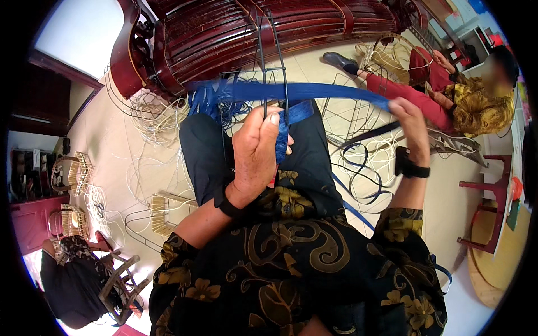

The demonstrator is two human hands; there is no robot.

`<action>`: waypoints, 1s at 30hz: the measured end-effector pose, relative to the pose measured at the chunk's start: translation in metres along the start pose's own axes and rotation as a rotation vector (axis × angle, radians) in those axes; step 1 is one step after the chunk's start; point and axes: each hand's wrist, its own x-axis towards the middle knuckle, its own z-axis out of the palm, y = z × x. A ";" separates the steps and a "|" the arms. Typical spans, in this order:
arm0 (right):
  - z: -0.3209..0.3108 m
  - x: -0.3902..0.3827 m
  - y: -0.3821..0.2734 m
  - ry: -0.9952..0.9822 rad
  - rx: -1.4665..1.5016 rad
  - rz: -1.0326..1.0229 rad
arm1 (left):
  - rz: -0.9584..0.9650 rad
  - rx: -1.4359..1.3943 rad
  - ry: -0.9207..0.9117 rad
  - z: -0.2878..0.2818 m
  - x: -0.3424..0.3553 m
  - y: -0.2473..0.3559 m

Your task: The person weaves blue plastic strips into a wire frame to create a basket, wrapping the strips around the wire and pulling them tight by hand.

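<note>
My left hand (253,151) is closed round a narrow black wire frame (262,53) held upright above my lap. Blue strip is wound tightly on the frame's lower part, forming a dense blue band (282,143) beside my fingers. Out to the right, my right hand (412,120) grips a long flat blue strip (314,91). This strip stretches across the frame, slightly smeared by motion, towards a tangle of blue strips (230,112) beyond my left knee. The fingertips of my right hand are partly blurred.
A dark red slatted wooden bench (224,39) stands ahead. Pale cord coils (151,117) lie on the floor at left, with dark strip loops (358,168) at right. One seated person (482,106) works at far right, another (73,280) sits at lower left. Small woven frames (168,213) stand nearby.
</note>
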 end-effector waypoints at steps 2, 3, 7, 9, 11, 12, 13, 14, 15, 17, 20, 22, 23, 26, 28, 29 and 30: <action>-0.048 -0.019 0.041 0.207 -0.346 0.184 | -0.026 -0.005 -0.025 0.000 0.000 0.001; -0.064 -0.030 0.052 0.297 -0.596 0.293 | -0.020 -0.016 -0.029 0.000 0.000 0.002; -0.081 -0.068 0.083 0.345 -1.057 0.631 | 0.025 -0.035 -0.046 0.001 0.003 -0.004; -0.055 -0.073 0.047 0.261 -1.166 0.732 | 0.028 -0.006 -0.046 0.000 0.003 -0.003; -0.039 -0.076 0.050 0.278 -1.022 0.430 | 0.000 -0.006 -0.064 0.001 0.003 -0.002; -0.012 -0.068 0.023 0.220 -0.762 0.300 | -0.053 -0.006 -0.066 0.002 0.002 0.002; 0.014 -0.060 -0.005 0.140 -0.488 0.197 | -0.065 -0.022 -0.063 0.001 0.000 0.003; 0.043 -0.058 -0.021 -0.011 -0.221 0.093 | -0.073 -0.043 -0.065 0.001 0.000 0.003; 0.072 -0.057 -0.037 -0.186 0.103 0.040 | -0.085 -0.064 -0.070 0.001 0.001 0.004; 0.126 -0.054 -0.063 -0.495 0.441 0.045 | -0.010 -0.020 -0.074 0.003 0.004 -0.002; 0.183 -0.048 -0.093 -0.634 0.993 0.119 | 0.027 0.011 -0.052 0.001 0.002 -0.002; 0.190 -0.040 -0.097 -0.619 1.252 0.187 | 0.049 0.042 -0.050 0.001 0.003 -0.002; 0.189 -0.037 -0.102 -0.561 1.298 0.202 | 0.042 0.035 -0.043 0.002 0.004 -0.001; 0.187 -0.035 -0.111 -0.447 1.399 0.227 | -0.006 -0.012 -0.053 0.000 0.004 -0.004; 0.184 -0.036 -0.109 -0.382 1.403 0.239 | -0.022 -0.048 -0.067 0.002 0.004 -0.004; 0.182 -0.037 -0.110 -0.359 1.401 0.242 | -0.030 -0.066 -0.075 0.003 0.004 -0.003; 0.179 -0.040 -0.111 -0.334 1.401 0.245 | -0.048 -0.093 -0.078 0.004 0.004 -0.002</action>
